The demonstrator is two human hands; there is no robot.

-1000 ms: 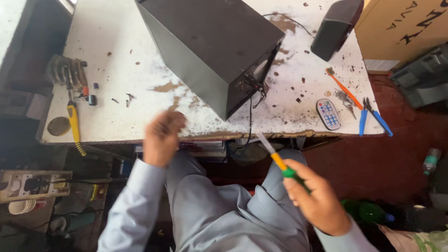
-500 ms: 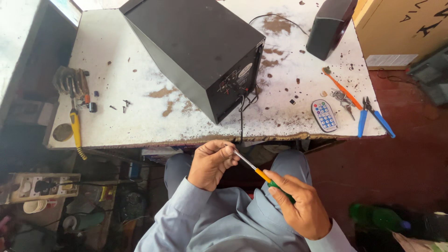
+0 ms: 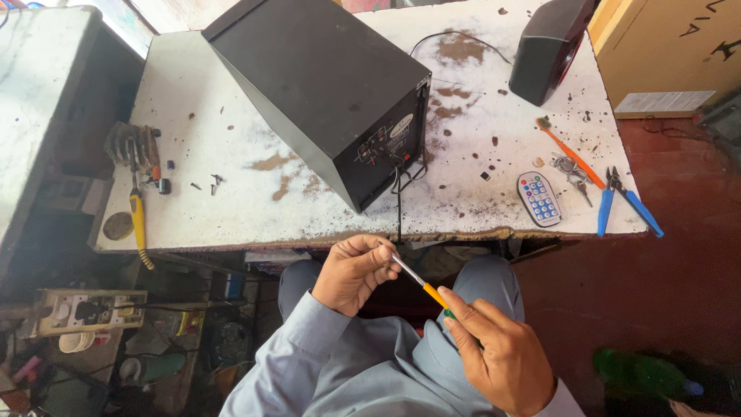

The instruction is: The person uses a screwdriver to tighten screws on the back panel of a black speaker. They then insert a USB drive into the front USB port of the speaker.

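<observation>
My right hand (image 3: 494, 355) grips the screwdriver (image 3: 421, 283) handle, and my left hand (image 3: 351, 270) pinches its tip between fingertips. Looks like I'm prepping the bit. The speaker box (image 3: 324, 85) sits well beyond my fingers, so I'd need a steady reach to its back panel.

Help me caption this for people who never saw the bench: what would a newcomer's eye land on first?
First, the big black speaker box lying across the middle of the worn white table, cables hanging from its back panel. Next, the two hands in front of the table edge: the right hand grips a screwdriver by its handle while the left hand pinches its tip. Blue-handled pliers lie at the table's right end.
</observation>
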